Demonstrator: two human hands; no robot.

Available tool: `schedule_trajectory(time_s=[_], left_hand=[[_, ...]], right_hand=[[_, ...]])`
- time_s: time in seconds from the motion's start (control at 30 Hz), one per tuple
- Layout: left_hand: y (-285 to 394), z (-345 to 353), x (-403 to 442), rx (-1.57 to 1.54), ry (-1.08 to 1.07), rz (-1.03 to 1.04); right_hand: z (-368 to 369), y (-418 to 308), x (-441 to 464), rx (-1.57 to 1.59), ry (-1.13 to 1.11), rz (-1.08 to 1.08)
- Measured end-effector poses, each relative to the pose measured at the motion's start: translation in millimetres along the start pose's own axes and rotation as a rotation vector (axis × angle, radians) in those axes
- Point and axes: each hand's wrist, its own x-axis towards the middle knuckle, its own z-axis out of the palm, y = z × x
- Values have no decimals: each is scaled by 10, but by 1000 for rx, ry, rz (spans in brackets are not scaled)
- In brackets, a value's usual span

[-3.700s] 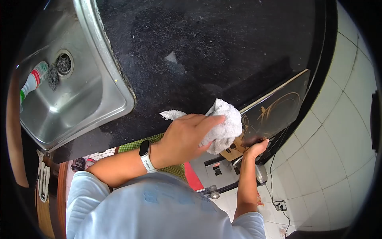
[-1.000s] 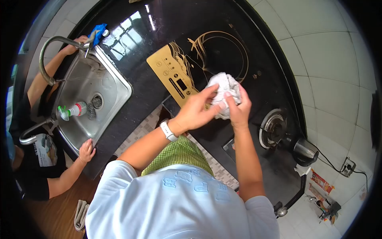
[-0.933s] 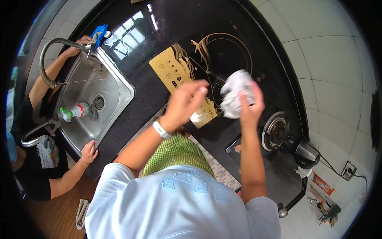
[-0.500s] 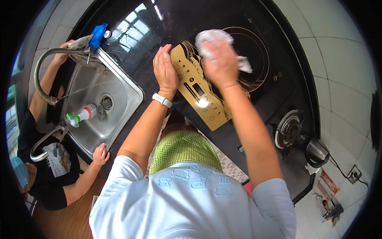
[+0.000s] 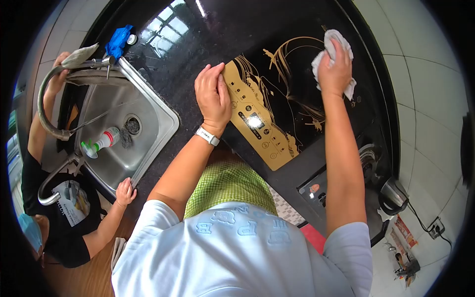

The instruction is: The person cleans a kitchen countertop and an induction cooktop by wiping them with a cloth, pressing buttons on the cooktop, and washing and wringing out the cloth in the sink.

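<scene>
My right hand (image 5: pixel 335 73) presses a white cloth (image 5: pixel 349 49) on the far right part of the black glass of an induction cooktop (image 5: pixel 292 81). The cooktop's gold control panel (image 5: pixel 260 133) lies nearer to me, with a bright glare on its display. At the panel's left edge rests my left hand (image 5: pixel 214 96), flat with its fingers stretched, and holding nothing. A white band is on my left wrist.
On the left, a person in a black shirt (image 5: pixel 59 213) has a hand by the faucet (image 5: pixel 44 116) and one on the rim of the sink (image 5: pixel 163 131). The sink holds a spray bottle (image 5: pixel 106 138). A gas burner (image 5: pixel 367 161) and kettle (image 5: pixel 393 195) stand right.
The cloth came out of both hands' grasp into my right hand alone, which has swept right across the glass. My left hand moved onto the cooktop's left edge.
</scene>
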Motion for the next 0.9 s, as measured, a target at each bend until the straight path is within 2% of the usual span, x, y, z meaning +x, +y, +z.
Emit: schedule_trajectory(time_s=[0.03, 0.1, 0.17, 0.23, 0.27, 0.3, 0.37, 0.47, 0.6, 0.7, 0.77, 0.83, 0.9], left_hand=[[-7, 6, -5, 0, 0, -3], [-8, 11, -7, 57, -3, -21], [-47, 38, -35, -46, 22, -81], [-33, 42, -49, -168, 47, -221], [-14, 11, -36, -375, 32, -299], [-10, -16, -23, -581, 17, -381], [-68, -64, -18, -650, -59, -319], [-139, -138, -15, -92, -163, -91], [-56, -276, 24, -68, -257, -122], [-157, -267, 87, -629, -338, -535], [-160, -266, 121, -691, -296, -522], [-182, -279, 138, -805, -296, -613], [-171, -306, 147, -776, -306, -607]], right_hand=[[47, -135, 22, -1, 3, -1], [76, -614, -53, 91, -2, -234], [74, -1167, -350, 226, -141, -351], [-66, -1627, -731, 364, -244, -314], [-189, -1742, -862, 403, -311, -288], [-314, -1758, -960, 437, -370, -230], [-567, -1600, -1150, 476, -405, -217], [-955, -1051, -1487, 296, -426, -224], [-1036, -268, -1434, 57, -249, -26], [-823, 11, -1018, 15, -138, 104], [-682, -63, -748, 88, -120, 105], [-503, -236, -609, 91, -67, -34], [-371, -547, -553, 192, -148, -186]])
